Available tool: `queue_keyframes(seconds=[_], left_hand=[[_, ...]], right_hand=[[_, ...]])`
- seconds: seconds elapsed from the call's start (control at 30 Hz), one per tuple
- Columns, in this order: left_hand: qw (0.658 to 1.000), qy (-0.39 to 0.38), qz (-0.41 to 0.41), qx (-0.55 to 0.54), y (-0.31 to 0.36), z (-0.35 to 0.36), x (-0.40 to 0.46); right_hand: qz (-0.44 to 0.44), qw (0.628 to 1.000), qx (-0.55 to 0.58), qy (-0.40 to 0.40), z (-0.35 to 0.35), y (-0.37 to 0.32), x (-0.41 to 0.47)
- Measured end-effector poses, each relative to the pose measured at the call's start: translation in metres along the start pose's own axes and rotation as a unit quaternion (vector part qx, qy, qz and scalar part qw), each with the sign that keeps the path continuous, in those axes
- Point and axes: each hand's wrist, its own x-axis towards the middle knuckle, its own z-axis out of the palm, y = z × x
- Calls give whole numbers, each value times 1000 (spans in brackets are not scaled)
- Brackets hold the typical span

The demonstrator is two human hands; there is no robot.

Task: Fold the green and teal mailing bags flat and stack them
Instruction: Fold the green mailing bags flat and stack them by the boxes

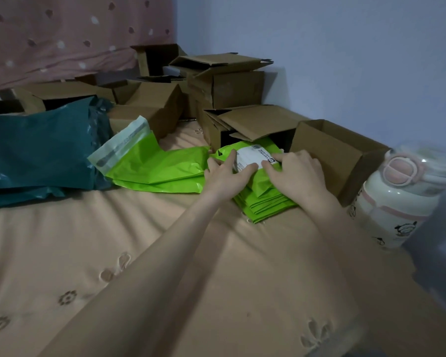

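A stack of folded bright green mailing bags [264, 204] lies on the peach bedsheet at centre right. On top sits a folded green bag with a white shipping label [254, 155]. My left hand [225, 173] and my right hand [298, 173] both press down on this top bag with fingers stretched out flat. To the left an unfolded green bag [155, 168] with a pale adhesive flap lies spread out. Further left a pile of teal mailing bags [36, 150] rests crumpled.
Several open brown cardboard boxes [232, 86] crowd the back of the bed, and one box [337, 155] stands just right of the stack. A white and pink water bottle [399, 202] stands at the right edge. The peach sheet [113, 253] fills the foreground. A blue wall rises behind.
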Motion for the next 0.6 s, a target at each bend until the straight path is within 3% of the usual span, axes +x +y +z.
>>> queue_keyframes(seconds=[0.23, 0.6], left_hand=[[999, 18, 25, -35, -1, -20, -16], [988, 114, 101, -22, -20, -85, -47]], right_hand=[[-20, 999, -1, 34, -13, -11, -5], [-88, 993, 42, 59, -34, -73, -19]])
